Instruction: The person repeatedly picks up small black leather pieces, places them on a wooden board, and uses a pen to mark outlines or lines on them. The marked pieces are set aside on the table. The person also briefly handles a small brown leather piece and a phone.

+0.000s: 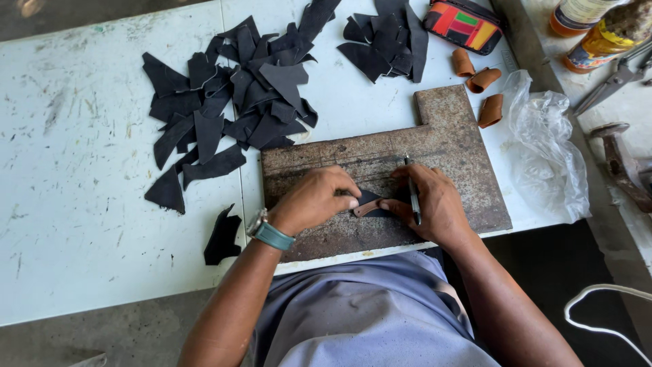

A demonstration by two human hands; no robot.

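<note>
I see my left hand pressing the dark leather piece flat on the rusty cutting plate, steadying it while my right hand, fingers closed, grips a thin knife.

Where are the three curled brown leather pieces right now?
In the head view, upper right: the curled brown leather pieces lie on the white table, between the multicoloured pouch and the clear plastic bag.

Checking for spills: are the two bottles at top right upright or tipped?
Tipped, it seems: the bottles lie slanted across the bench, their sides up. The frame cuts off their tops, so caps cannot be told.
</note>
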